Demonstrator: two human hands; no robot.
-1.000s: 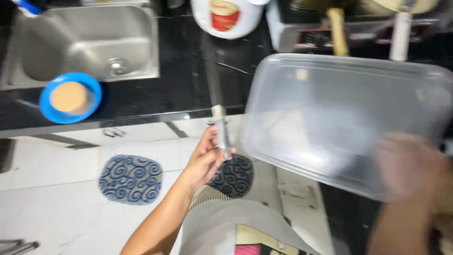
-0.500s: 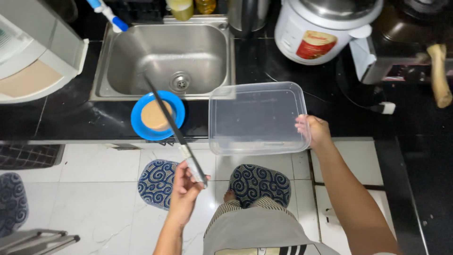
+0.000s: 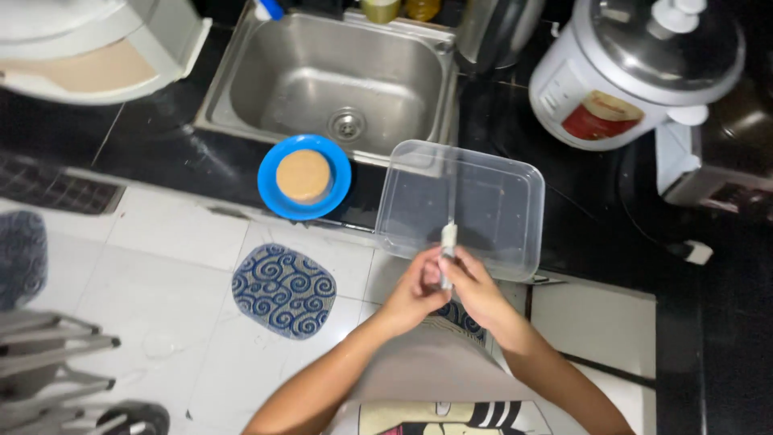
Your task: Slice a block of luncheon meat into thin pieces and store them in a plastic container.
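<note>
A pale-handled long utensil (image 3: 448, 242) is gripped by both the left hand (image 3: 415, 292) and right hand (image 3: 477, 288), at six o'clock of a clear plastic container (image 3: 491, 201); next, a steady hold seems needed.

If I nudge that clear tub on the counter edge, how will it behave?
The clear tub looks empty and thin-walled, so probably light and easy to slide on the glossy black counter. Its near edge seems to overhang the counter, so a push toward the hands might tip it off.
</note>
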